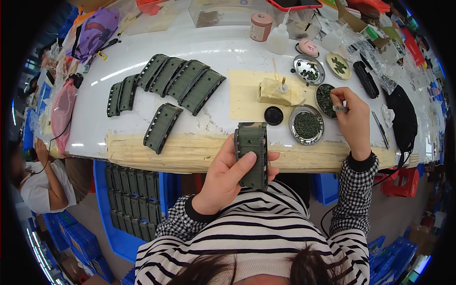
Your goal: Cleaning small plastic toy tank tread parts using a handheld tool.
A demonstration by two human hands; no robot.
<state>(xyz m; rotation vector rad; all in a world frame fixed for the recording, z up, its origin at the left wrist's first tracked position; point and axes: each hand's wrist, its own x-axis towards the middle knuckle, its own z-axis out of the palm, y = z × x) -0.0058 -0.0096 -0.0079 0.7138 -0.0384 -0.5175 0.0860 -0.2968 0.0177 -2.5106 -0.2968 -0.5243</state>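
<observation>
My left hand [222, 173] is wrapped round a dark green plastic part [250, 142], long and ribbed along its edges, held upright over the table's front edge. At the right, the fingertips of my right hand [354, 114] are pinched together over a round metal dish [317, 100] of small dark green pieces [325, 99]. Whatever is between those fingertips is too small to make out. A grey band wraps one finger of that hand. Just in front stands a second metal dish [322, 135], heaped with tiny green pieces [308, 126].
Several similar green parts [166, 76] lie on the left of the white table. A taped block [280, 95] with a small bottle stands near the dishes, beside a black round lid [273, 116]. A squeeze bottle [278, 39] is behind. Below left, a blue crate [105, 209] holds more green parts.
</observation>
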